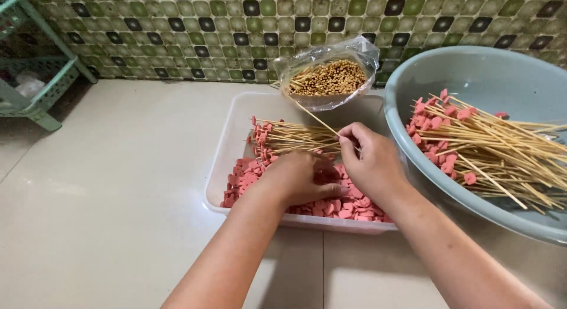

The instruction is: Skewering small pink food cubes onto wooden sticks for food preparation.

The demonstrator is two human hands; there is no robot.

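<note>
My right hand [372, 161] pinches a thin bamboo skewer [313, 116] that points up and left toward a bag of sticks. Palm down, my left hand [301, 178] rests among pink heart-shaped slices [243, 172] in a clear plastic tray [227, 149]; whether it grips a slice is hidden. A bundle of skewers with pink slices on their tips [289, 137] lies across the tray just above my hands.
A grey-blue basin [490, 78] at right holds many finished skewers [490, 149]. A clear plastic bag of bare bamboo sticks [328, 75] stands behind the tray against a green tiled wall. A green plastic rack [35, 78] is at far left. The floor is pale tile.
</note>
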